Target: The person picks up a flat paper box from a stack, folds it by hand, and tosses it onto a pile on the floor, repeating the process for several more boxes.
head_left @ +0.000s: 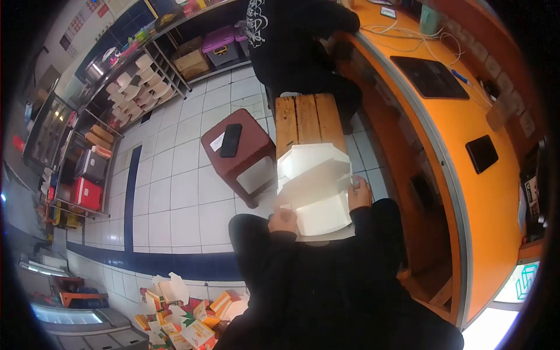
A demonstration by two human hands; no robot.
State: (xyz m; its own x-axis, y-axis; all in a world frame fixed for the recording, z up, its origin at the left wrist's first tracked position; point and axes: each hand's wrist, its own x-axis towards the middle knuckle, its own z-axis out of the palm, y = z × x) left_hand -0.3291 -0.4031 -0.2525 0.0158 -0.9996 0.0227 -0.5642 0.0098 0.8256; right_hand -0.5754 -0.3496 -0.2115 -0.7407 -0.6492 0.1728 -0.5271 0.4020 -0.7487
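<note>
An unlidded white cardboard food box [319,213] rests in front of me at the near end of a wooden bench, its flaps standing up toward the far side. My left hand [283,222] is closed on the box's near left edge, fingers curled. On the opposite side my right hand [360,194] grips the right wall near a corner flap. The fingertips of both hands are partly hidden by the cardboard.
The wooden bench [307,119] extends away toward a seated person in black [303,52]. Left of it stands a brown stool [239,166] bearing a phone [231,140]. An orange counter [426,116] runs along the right. Printed cartons [195,332] pile up on the floor at lower left.
</note>
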